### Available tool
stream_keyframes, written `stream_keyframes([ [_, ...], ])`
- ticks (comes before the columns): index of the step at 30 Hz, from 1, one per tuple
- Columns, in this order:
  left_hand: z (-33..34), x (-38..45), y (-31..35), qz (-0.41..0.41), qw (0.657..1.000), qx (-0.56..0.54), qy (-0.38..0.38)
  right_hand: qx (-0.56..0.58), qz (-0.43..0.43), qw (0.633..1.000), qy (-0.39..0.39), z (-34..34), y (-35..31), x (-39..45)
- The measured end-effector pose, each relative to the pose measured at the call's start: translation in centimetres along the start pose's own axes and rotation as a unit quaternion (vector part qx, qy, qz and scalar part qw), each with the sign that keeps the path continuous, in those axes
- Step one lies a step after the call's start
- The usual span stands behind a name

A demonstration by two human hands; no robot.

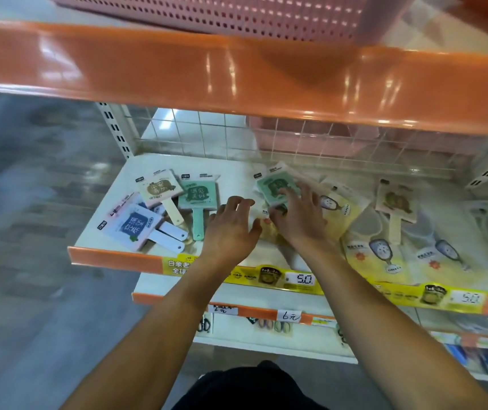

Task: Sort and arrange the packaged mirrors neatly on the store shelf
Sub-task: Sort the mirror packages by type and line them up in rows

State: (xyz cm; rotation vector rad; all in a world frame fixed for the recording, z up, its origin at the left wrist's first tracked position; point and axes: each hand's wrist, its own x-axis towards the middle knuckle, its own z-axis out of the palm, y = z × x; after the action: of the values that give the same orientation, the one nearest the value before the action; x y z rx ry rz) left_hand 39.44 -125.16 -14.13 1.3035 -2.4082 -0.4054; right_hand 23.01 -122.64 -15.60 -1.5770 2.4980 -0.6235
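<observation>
hands work mid-shelf. right hand presses spread fingers on a green mirror, likely to gather it. left hand hovers beside, loosely curled, empty.

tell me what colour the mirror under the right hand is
Green: the packaged mirror under the right hand has a green face, seen in the head view.
</observation>
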Motion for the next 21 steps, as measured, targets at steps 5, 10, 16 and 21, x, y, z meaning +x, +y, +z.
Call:
stream_keyframes([
  [5, 0.2, 0.3, -0.3, -0.008, 1.000, 0.001, 0.010, -0.004, -0.016, 1.000, -0.002, 0.9, 0.1, 1.2],
  [10, 0.3, 0.5, -0.3, -0.019, 1.000, 0.002, 0.006, -0.001, -0.014, 1.000, -0.016, 1.4, 0.3, 1.2],
  [16, 0.1, 0.6, -0.5, -0.038, 0.999, 0.002, -0.001, -0.002, -0.017, 1.000, -0.007, 1.4, 0.4, 1.2],
  [21, -0.2, 0.1, -0.9, -0.038, 0.999, 0.000, 0.010, -0.003, -0.012, 1.000, -0.003, 1.0, 0.4, 0.9],
])
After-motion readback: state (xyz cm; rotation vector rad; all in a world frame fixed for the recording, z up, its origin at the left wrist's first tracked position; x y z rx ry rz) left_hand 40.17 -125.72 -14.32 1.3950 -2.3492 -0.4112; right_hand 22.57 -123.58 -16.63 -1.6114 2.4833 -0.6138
